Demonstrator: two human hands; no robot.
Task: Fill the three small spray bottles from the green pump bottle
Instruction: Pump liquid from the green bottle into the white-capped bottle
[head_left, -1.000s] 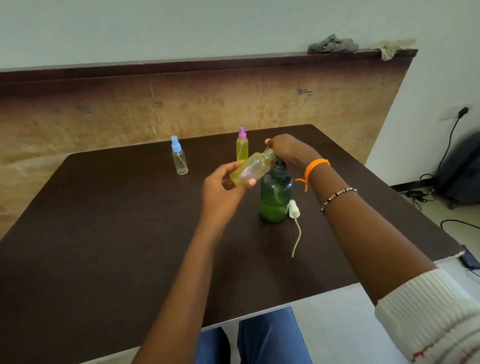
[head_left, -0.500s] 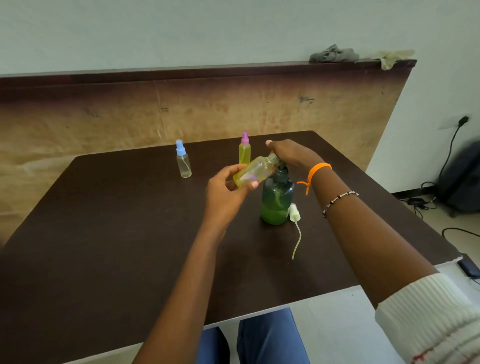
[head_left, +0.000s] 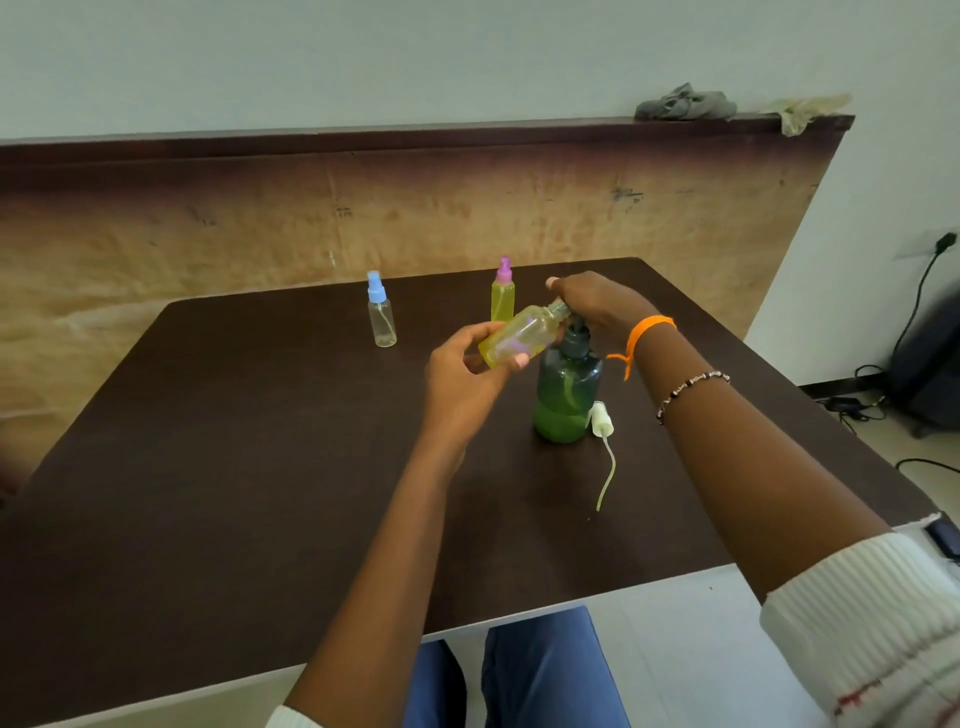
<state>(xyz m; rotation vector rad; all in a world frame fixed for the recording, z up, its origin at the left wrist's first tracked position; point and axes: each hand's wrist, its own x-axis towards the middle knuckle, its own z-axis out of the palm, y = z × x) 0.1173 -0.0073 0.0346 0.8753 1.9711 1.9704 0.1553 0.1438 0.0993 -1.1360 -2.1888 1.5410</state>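
dark brown table (head_left: 218, 493) against a worn wood panel. item: small yellow bottle (head_left: 522, 336), uncapped, tilted, neck at the nozzle of the green pump bottle (head_left: 567, 395); left hand (head_left: 467, 374) pinched round its base. right hand (head_left: 597, 304) lay over the pump head, fingers curved; grip not discernible. pink-capped bottle (head_left: 503, 296) behind, blue-capped bottle (head_left: 381, 317) well apart, loose white sprayer (head_left: 601, 420) beside. risk: nozzle slipping off the narrow neck, spilling liquid

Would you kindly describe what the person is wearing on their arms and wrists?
Both forearms are bare, with white ribbed sleeves pushed up. The right one shows faint red marks. The right wrist carries an orange band with a loose tail, and a beaded bracelet.
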